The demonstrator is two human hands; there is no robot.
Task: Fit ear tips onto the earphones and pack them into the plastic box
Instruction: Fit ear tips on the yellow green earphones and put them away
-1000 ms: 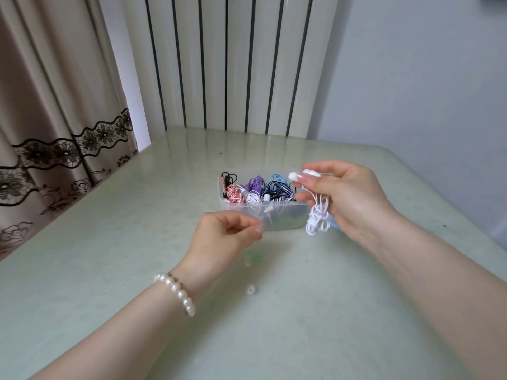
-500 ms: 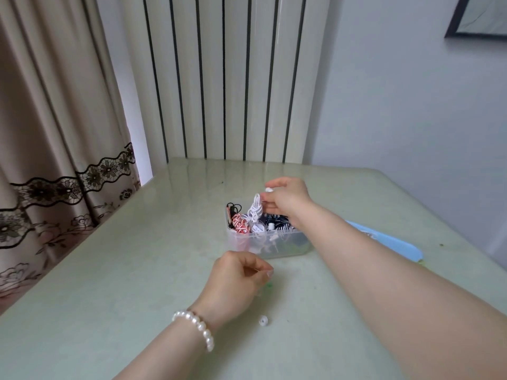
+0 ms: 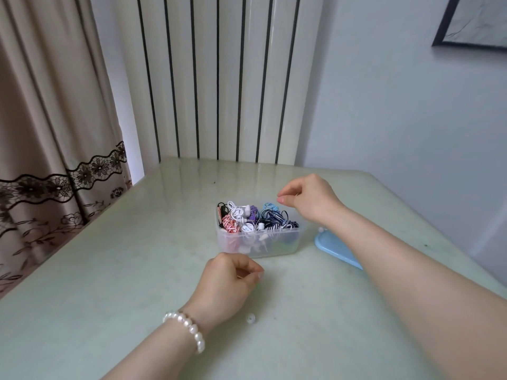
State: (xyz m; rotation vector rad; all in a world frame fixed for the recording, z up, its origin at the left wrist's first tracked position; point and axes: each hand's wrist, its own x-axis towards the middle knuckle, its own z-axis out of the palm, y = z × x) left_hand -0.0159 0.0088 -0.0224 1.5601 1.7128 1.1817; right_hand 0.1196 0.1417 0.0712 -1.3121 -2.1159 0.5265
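Observation:
A clear plastic box (image 3: 274,246) stands mid-table, full of coiled earphones in several colours. A white coiled pair (image 3: 237,213) lies on top at its back left. My right hand (image 3: 308,201) hovers over the box's right back corner, fingers loosely curled, nothing in it. My left hand (image 3: 233,281) rests on the table just in front of the box, fingers curled against the thumb; I see nothing between them. A small white ear tip (image 3: 251,318) lies on the table beside my left wrist.
A light blue lid (image 3: 336,250) lies flat to the right of the box, partly under my right forearm. The pale green table (image 3: 137,256) meets a striped panel at the back, a curtain on the left and a wall on the right.
My right hand carried the white coiled earphones over the box, let them go on top of the pile and drew back to the right. My left hand stayed where it was.

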